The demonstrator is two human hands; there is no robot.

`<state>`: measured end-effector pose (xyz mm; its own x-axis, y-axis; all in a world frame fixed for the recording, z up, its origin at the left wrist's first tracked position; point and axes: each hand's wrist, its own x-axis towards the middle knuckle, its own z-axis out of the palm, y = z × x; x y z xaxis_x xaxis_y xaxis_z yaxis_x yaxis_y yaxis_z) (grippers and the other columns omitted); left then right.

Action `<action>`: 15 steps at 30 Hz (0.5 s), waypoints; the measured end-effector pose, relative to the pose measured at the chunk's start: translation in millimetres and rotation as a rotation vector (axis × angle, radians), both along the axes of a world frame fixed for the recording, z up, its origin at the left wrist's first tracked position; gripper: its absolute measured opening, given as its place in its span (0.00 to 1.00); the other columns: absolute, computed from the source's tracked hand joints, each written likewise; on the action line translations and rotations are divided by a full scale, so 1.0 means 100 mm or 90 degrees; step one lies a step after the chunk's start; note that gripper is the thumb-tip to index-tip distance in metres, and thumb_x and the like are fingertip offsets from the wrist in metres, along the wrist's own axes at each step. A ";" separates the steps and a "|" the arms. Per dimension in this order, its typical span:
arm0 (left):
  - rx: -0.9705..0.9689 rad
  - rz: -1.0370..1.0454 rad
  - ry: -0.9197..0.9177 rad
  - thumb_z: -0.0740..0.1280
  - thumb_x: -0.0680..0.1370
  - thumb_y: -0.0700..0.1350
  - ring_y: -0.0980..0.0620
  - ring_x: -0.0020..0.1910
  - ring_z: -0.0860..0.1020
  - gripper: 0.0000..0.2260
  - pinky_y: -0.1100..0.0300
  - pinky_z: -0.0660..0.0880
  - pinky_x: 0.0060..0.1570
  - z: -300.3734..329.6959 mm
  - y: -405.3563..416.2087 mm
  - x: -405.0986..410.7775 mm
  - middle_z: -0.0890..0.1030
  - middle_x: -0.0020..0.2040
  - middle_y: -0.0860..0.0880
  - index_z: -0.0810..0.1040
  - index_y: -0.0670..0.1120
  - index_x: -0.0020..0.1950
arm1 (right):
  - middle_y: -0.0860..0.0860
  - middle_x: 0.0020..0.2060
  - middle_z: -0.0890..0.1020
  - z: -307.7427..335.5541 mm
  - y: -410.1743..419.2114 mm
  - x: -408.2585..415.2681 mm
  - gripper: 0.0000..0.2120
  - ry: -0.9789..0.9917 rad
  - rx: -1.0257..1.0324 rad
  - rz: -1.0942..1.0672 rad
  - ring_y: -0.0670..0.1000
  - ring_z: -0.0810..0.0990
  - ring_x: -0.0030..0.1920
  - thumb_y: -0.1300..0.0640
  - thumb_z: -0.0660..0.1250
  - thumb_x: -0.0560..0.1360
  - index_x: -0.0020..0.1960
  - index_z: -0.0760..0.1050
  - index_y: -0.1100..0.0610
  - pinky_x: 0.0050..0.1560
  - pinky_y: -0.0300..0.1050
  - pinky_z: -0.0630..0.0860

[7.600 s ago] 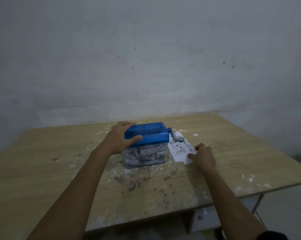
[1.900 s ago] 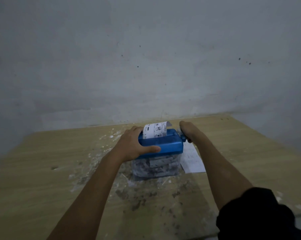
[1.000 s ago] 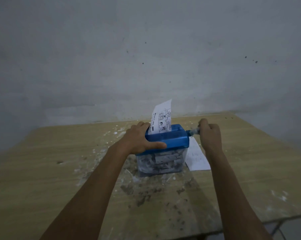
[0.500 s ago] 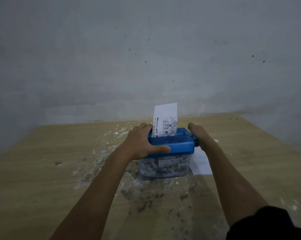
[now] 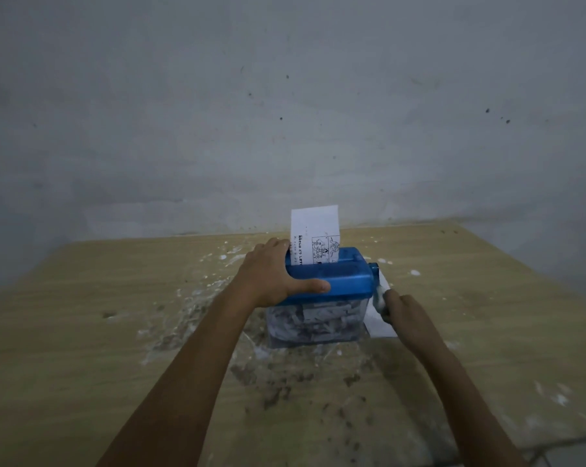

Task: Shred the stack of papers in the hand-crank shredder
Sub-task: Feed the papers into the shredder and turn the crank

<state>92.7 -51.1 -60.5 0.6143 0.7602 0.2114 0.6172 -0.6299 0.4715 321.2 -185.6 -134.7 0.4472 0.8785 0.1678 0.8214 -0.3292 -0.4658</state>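
Head view: blue hand-crank shredder [image 5: 332, 281] sits mid-worktop [image 5: 82, 332], clear bin below packed with shreds [image 5: 313, 320]. Left hand [image 5: 271, 274] clamps the blue top, thumb along the front edge. Right hand [image 5: 404, 311] has its grip closed round the crank handle [image 5: 379, 294] at the shredder's right side. One paper [image 5: 315, 234] stands upright in the slot, printed text and cartoon panels, writing too blurred to read. Another sheet [image 5: 380, 321] lies flat, right of the bin. Worktop speckled with scraps.
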 end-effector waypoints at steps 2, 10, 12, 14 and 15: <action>-0.013 -0.001 0.016 0.63 0.54 0.83 0.50 0.57 0.72 0.52 0.46 0.74 0.59 0.03 -0.01 0.00 0.74 0.59 0.52 0.70 0.54 0.70 | 0.53 0.36 0.75 0.07 -0.14 -0.06 0.08 0.018 0.039 -0.017 0.51 0.72 0.36 0.62 0.57 0.81 0.45 0.70 0.61 0.36 0.42 0.68; -0.030 -0.035 0.105 0.67 0.62 0.77 0.48 0.61 0.70 0.49 0.46 0.72 0.62 0.20 -0.06 0.00 0.70 0.65 0.50 0.64 0.53 0.76 | 0.50 0.26 0.63 0.62 -0.11 -0.28 0.17 0.516 0.341 -0.075 0.48 0.59 0.27 0.47 0.56 0.80 0.35 0.68 0.54 0.30 0.44 0.56; -0.020 -0.041 0.105 0.67 0.62 0.77 0.48 0.60 0.69 0.48 0.47 0.72 0.61 0.21 -0.07 -0.01 0.70 0.64 0.50 0.65 0.52 0.75 | 0.50 0.26 0.65 0.80 0.01 -0.29 0.18 0.472 0.377 -0.099 0.49 0.60 0.28 0.48 0.57 0.79 0.33 0.69 0.55 0.31 0.44 0.58; -0.015 -0.050 0.100 0.66 0.63 0.76 0.48 0.60 0.69 0.46 0.48 0.71 0.61 0.20 -0.07 -0.03 0.70 0.62 0.50 0.66 0.52 0.74 | 0.50 0.27 0.72 0.94 0.17 -0.26 0.19 0.423 0.390 -0.106 0.49 0.66 0.28 0.51 0.56 0.78 0.31 0.70 0.57 0.32 0.44 0.63; -0.012 -0.054 0.094 0.67 0.64 0.76 0.48 0.59 0.69 0.46 0.48 0.71 0.61 0.19 -0.06 -0.03 0.70 0.61 0.50 0.66 0.52 0.74 | 0.49 0.27 0.75 1.00 0.24 -0.25 0.20 0.404 0.390 -0.102 0.49 0.70 0.29 0.52 0.55 0.78 0.31 0.72 0.57 0.34 0.44 0.67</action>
<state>89.3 -57.5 -41.7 0.6997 0.7073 0.1005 0.6259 -0.6747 0.3911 296.2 -161.2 -35.2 0.7255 0.6350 0.2655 0.3146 0.0372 -0.9485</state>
